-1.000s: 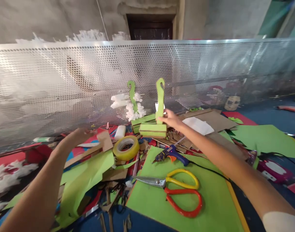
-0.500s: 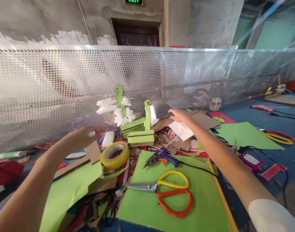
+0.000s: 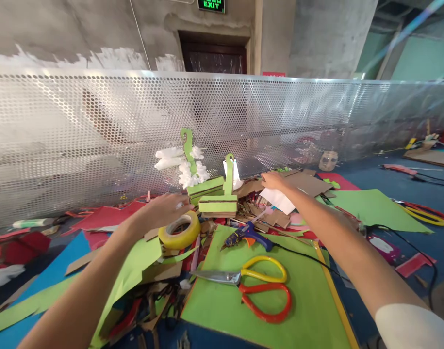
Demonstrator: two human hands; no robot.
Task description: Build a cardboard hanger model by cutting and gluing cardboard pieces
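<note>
Centrally, between the two hands, a small lime-green block [image 3: 218, 204] sits among scraps; a brown line runs along its upper edge, and a flat strip [image 3: 229, 177] of matching green stands behind it, curling into a hook at the top; a second green block [image 3: 207, 188] lies just behind and to the left, partly overlapped. The left hand [image 3: 166, 209] reaches palm down above a ring of yellow tape [image 3: 181, 241], its fingers stretched forward; the right hand [image 3: 274, 182] is bent down at the edge of a white sheet [image 3: 280, 199]; whether either hand's fingers grasp anything cannot be told.

Beneath the left fingers, only a sliver of something pale shows; the hooked strip masks part of a white piece [image 3: 236, 170] behind it; the right forearm hides part of a purple device [image 3: 385, 249], and both arms run out of view; the tangle of scraps at lower left is hard to sort out.

Scissors [image 3: 239, 277] with steel blades and looped yellow and red handles lie on a smooth green board [image 3: 309, 295], near a blue glue gun [image 3: 254, 236]; behind everything stands a shiny metal panel [image 3: 152, 104] pierced with round holes; ragged white tufts [image 3: 192, 175] surround another green hook [image 3: 188, 145].
</note>
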